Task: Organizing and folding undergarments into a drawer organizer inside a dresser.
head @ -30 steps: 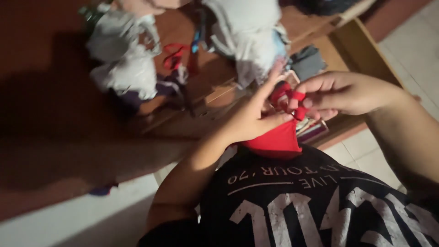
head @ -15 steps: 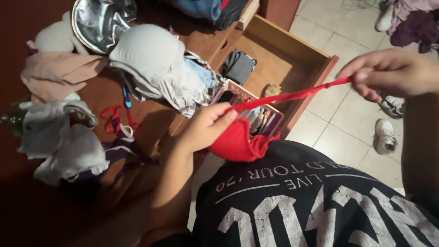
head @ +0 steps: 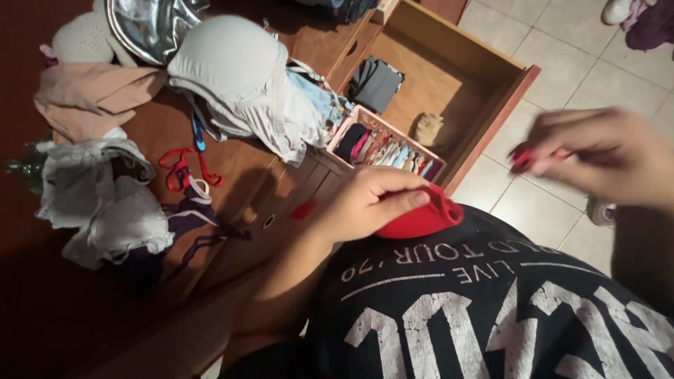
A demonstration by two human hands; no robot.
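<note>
My left hand [head: 368,203] is closed over a red padded garment [head: 421,219], pressing it against my black printed shirt [head: 491,309]. My right hand [head: 597,154] is blurred, raised at the right, with a bit of red strap [head: 521,160] pinched at its fingertips. Both hands hover just in front of an open wooden drawer [head: 505,105].
Inside the drawer stand a pink organiser [head: 386,147] with rolled garments, a dark folded cloth [head: 375,84] and a small tan item [head: 427,128]. A heap of light bras [head: 239,84], white clothes [head: 105,210], a red strap [head: 184,170] and a silver bag [head: 151,24] lie on the wooden top.
The red strap, stretched taut between my hands half a second ago, has slackened. My left hand closed over the red garment, and my right hand came in lower with the strap end.
</note>
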